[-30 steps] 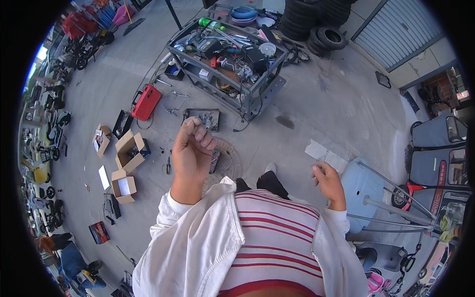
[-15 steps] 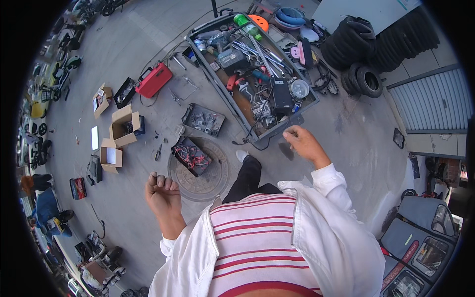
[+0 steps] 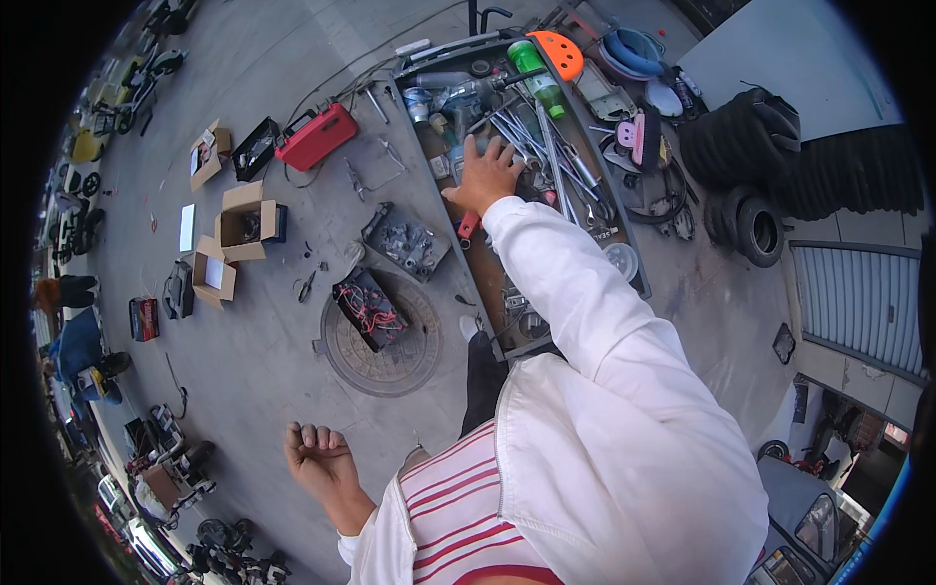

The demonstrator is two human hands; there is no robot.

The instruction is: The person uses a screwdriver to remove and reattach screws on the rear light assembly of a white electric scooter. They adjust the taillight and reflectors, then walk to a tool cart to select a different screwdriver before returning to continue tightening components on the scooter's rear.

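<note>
My right hand (image 3: 485, 175) is open with fingers spread, reaching among the tools in the metal cart (image 3: 473, 302); whether it touches them I cannot tell. Beside it lie wrenches and long steel bars (image 3: 546, 156), and a red object (image 3: 469, 225) shows under the wrist. A green bottle (image 3: 544, 88) is at the cart's far end. My left hand (image 3: 322, 458) hangs low at my left, palm up, fingers curled with nothing seen in them, away from any object.
On the ground left of the cart are a red case (image 3: 317, 134), cardboard boxes (image 3: 239, 221), a metal tray (image 3: 405, 244) and a bin of wires (image 3: 370, 307) on a manhole cover. Tyres (image 3: 736, 224) are stacked at right; parked scooters (image 3: 136, 88) line the left.
I have moved up to the cart, which fills more of the view. My right hand has reached forward into it and spread its fingers; my left hand sits lower.
</note>
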